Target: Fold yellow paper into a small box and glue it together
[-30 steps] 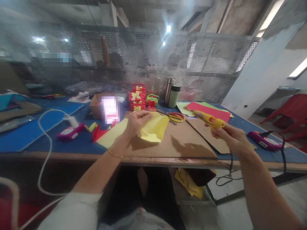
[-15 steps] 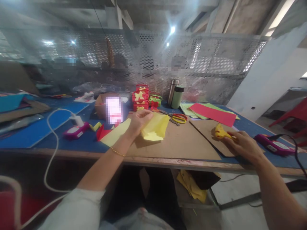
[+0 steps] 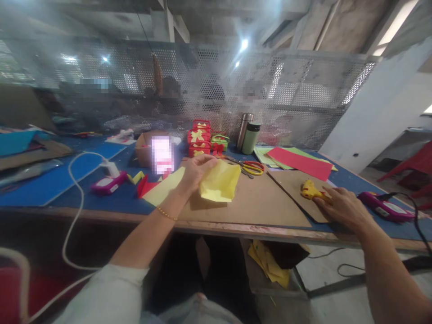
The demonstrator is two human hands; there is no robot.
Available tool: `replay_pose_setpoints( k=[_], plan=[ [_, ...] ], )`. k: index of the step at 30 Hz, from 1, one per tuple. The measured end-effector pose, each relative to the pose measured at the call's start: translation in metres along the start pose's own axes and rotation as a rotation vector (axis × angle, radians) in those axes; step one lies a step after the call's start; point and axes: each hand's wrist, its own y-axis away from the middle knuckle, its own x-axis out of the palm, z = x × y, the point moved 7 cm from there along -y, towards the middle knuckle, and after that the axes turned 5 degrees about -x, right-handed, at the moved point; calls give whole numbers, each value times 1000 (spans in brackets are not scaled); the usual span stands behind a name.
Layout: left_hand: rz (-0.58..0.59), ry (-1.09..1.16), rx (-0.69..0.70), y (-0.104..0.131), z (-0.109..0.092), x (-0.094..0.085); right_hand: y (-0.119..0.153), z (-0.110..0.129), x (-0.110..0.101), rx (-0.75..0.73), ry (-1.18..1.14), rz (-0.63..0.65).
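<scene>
My left hand [image 3: 199, 171] pinches the top edge of a folded yellow paper piece [image 3: 221, 182], held up over the brown cardboard sheet [image 3: 266, 202]. At the right, my right hand [image 3: 344, 207] has its fingers around the handle of a yellow glue gun [image 3: 309, 191]. The glue gun is low over a smaller cardboard piece [image 3: 293, 180], its nozzle pointing away from the hand; whether it rests there I cannot tell. Behind the yellow paper lie scissors [image 3: 253, 168] with red and yellow handles. A pale yellow sheet [image 3: 162, 189] is partly under my left forearm.
Red boxes with yellow bows [image 3: 199, 137] and a small green box [image 3: 220, 141] stand at the back, near a green bottle [image 3: 250, 138]. Red paper [image 3: 300, 163] lies at the right. Purple devices [image 3: 386, 207] with cables sit on both sides. A phone-like bright screen [image 3: 162, 155] leans at the left.
The glue gun is slightly lower, with my right hand still at its handle. The yellow paper has tilted a little in my left hand. The view has shifted slightly.
</scene>
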Motion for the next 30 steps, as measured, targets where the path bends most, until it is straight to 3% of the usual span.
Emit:
replay_pose_setpoints(
  k=[4,7,9,12,18,21,25,30],
  plan=[
    [10,15,1,2,0,1,-5,35,-24,-65,75,-170],
    [17,28,-9,2,0,2,-14,86,-46,-306,-214,-306],
    [29,36,-18,1,0,3,-24,119,-58,-409,-445,-330],
    [46,53,-33,0,1,3,-46,169,-60,-495,-736,-175],
    [20,152,-78,-5,7,-4,-68,261,-34,-644,-1414,411],
    [-33,115,-41,-10,8,-11,-71,273,-19,-535,-1569,445],
    [-108,-38,40,-13,4,-17,-76,266,-7,-383,-1527,293],
    [-24,-401,206,-4,-12,-3,-77,263,-2,-385,-1394,150]
  ],
)
